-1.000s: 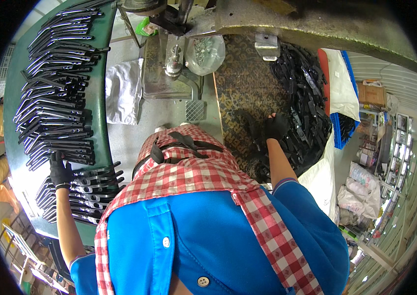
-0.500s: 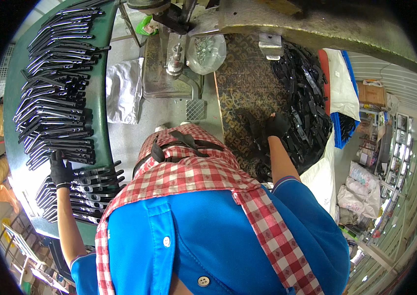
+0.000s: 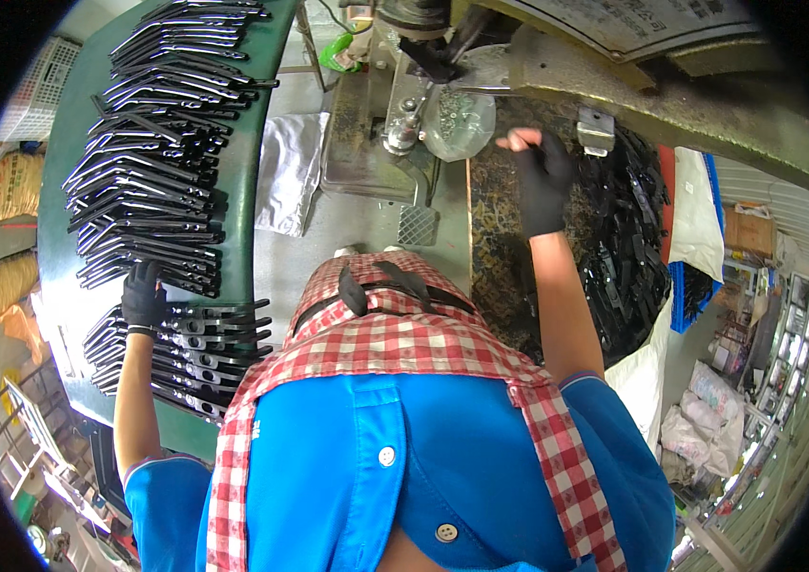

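My left hand [image 3: 144, 297], in a black glove, lies at the near end of the long row of black bent metal bars [image 3: 142, 181] on the green table. Its fingers are stretched out against the bars. Just below it lies a second group of black bars with holes [image 3: 199, 348]. My right hand [image 3: 544, 181], gloved with bare fingertips, hovers over the worn board, its fingers reaching toward a clear plastic bag of small metal parts [image 3: 461, 124]. Nothing shows in those fingers. Right of this hand is a heap of black parts [image 3: 624, 248].
A machine with a metal post [image 3: 404, 133] stands ahead, beside a foot pedal [image 3: 418, 227] lower down. A metal block [image 3: 596, 131] sits near the heap. The machine's large frame [image 3: 671, 114] overhangs the upper right. A silvery sheet bag [image 3: 290, 172] lies between table and machine.
My right hand has left the edge of the black heap and moved forward toward the clear bag. My left hand stays by the bars. The whole view has shifted slightly.
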`<state>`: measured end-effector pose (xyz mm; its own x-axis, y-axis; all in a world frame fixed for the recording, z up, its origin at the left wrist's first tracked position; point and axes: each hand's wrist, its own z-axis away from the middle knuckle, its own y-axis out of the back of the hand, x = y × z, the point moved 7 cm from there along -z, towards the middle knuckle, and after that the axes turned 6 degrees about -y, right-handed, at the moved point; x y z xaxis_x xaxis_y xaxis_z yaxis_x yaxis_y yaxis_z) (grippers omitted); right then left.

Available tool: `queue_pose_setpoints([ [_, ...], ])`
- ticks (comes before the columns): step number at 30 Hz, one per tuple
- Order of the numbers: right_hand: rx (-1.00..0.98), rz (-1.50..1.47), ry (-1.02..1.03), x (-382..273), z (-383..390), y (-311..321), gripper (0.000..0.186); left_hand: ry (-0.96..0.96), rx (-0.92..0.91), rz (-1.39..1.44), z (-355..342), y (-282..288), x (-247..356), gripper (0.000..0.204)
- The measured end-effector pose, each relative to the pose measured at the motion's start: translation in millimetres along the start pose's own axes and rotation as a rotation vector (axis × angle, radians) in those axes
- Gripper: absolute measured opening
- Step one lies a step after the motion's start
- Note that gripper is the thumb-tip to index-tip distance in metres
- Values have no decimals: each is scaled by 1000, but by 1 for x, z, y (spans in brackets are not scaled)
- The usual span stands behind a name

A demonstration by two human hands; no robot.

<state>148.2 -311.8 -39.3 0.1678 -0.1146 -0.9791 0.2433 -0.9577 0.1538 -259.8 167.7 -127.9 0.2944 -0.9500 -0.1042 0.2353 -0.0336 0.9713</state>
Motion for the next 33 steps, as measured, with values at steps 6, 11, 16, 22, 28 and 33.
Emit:
queue_pose_setpoints([
  [6, -268, -182, -75, -55, -20, -89, 13, -44, 137, 16, 7, 3, 6, 41],
  [11, -327, -204, -152, -54, -24, -100, 16, -31, 144, 96, 10, 12, 14, 44],
  [16, -387, -82, -273, -59, -22, -109, 15, -110, 163, 115, 10, 11, 12, 41],
  [22, -357, -103, -349, -41, -18, -73, 15, -178, 72, 72, 6, 19, 15, 31],
  [28, -497, 975, -392, 86, 38, 62, 47, -252, 319, -26, 3, 27, 2, 22],
  [33, -524, 1324, -561, 170, 116, 122, 48, -337, 511, -13, -45, 104, 44, 29],
])
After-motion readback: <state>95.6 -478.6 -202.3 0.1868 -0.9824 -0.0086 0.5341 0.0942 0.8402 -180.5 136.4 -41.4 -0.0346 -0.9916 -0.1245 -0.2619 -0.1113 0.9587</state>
